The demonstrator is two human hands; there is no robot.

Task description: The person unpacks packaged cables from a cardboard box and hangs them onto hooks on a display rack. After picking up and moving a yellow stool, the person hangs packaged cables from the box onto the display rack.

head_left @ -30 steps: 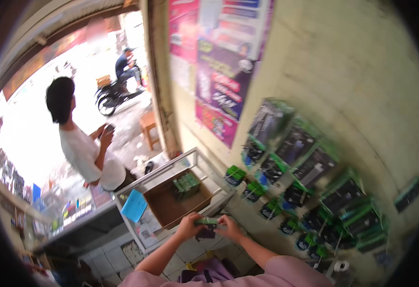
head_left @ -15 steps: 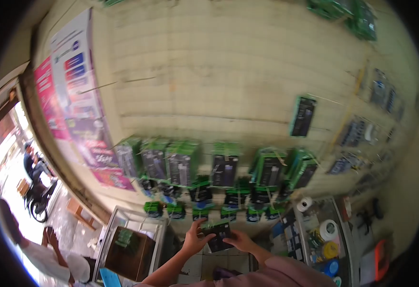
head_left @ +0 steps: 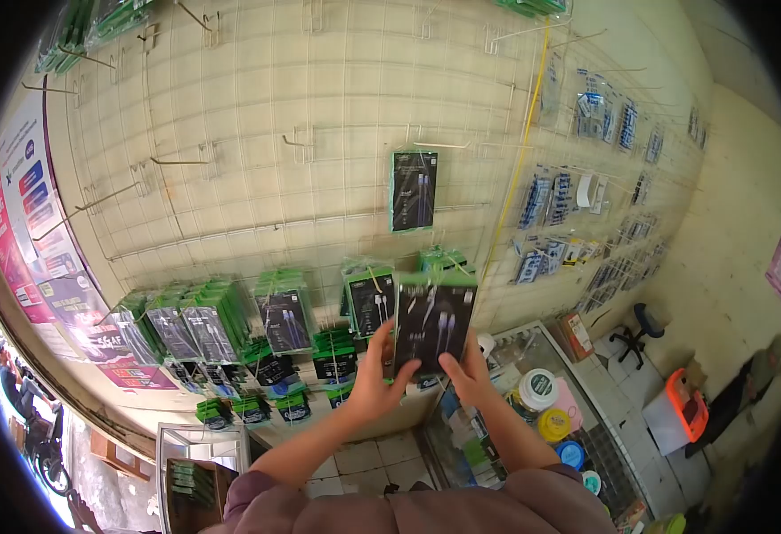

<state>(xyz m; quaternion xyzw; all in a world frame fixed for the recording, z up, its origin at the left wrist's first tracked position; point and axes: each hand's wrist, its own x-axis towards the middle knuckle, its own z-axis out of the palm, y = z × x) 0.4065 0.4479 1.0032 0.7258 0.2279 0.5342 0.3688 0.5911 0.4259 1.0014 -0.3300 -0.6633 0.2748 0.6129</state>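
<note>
A black cable packet with a green top edge and a picture of cable plugs is held upright in front of my chest. My left hand grips its left side, thumb on the front. On the lower right, my right hand is closed on the same packet, its thumb also across the front. A similar packet hangs alone on a wall hook above. Behind my hands, a bunch of like packets is partly covered by the held one.
A wire grid with metal hooks covers the wall. More packets hang to the left. At right stands a glass display case with several round tubs, including a yellow tub. An open cardboard box sits lower left.
Both hands have raised the packet from low near the floor line to the height of the hanging packets. My view has turned to the right.
</note>
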